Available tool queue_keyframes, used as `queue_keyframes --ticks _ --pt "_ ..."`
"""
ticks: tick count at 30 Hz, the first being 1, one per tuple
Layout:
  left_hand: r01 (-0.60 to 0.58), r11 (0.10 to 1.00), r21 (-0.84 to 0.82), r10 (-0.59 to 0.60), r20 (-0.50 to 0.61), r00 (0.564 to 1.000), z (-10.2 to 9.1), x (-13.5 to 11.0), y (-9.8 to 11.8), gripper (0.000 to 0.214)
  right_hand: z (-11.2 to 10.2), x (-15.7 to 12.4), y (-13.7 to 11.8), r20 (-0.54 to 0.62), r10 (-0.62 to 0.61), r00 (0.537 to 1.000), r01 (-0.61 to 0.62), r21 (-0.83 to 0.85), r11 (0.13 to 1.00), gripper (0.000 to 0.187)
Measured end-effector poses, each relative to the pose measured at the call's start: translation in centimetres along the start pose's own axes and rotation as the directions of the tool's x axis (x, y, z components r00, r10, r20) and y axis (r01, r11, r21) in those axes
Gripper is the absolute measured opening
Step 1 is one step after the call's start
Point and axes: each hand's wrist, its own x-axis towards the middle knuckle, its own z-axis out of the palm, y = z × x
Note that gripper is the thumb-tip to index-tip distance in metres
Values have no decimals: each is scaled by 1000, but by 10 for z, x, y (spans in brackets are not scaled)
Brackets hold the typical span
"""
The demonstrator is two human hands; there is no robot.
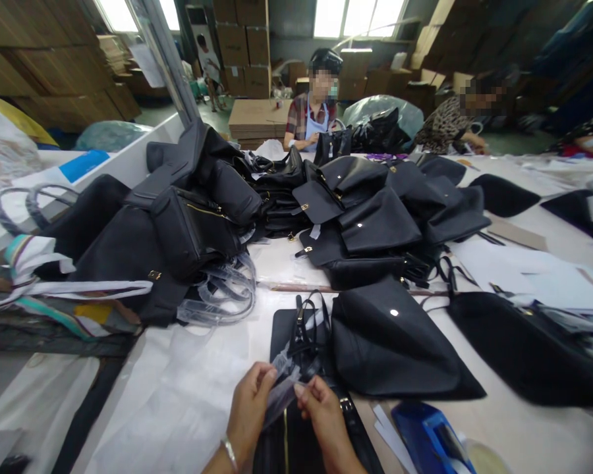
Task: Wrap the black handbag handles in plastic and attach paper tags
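Both of my hands pinch a strip of clear plastic film (280,399) above a black handbag (304,431) lying in front of me. My left hand (250,401) has its fingers closed on the film's left side. On the other side, my right hand (321,411) grips the film between thumb and fingers. Black straps (304,339), partly wrapped in plastic, lie just beyond my fingertips. A gold zipper (286,440) runs down the bag between my wrists. Right of the straps rests a black bag flap with a round metal snap (394,313).
Piles of black bags (375,217) cover the table's far side, with more at left (128,243). A blue tape dispenser (427,438) stands by my right forearm. Plastic-wrapped handles (227,296) lie left of centre. A co-worker (316,112) sits across the table, another person (454,118) farther right.
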Motion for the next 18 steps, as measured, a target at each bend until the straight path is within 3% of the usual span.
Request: queue_keyframes --ticks 2,4,9,11,14,18 --pt "-53 995 80 56 -25 998 -6 16 -11 33 1 6 -2 33 -8 999 8 -12 1000 36" --pt "-78 989 124 74 34 997 -7 31 -23 34 2 10 -2 64 -21 998 21 -8 1000 36" --pt "-40 990 137 20 145 989 1 50 -37 16 -1 21 7 46 -16 999 17 -23 1000 42" --pt "-29 994 105 9 187 982 2 49 -32 6 -4 24 10 24 -26 999 27 -43 999 44" --pt "-25 999 35 16 248 969 -3 36 -19 8 -5 23 11 15 -52 999 53 -49 997 46" --pt "41 992 -117 -2 312 950 -18 7 -2 10 4 4 4 38 29 999 -35 170 985 46"
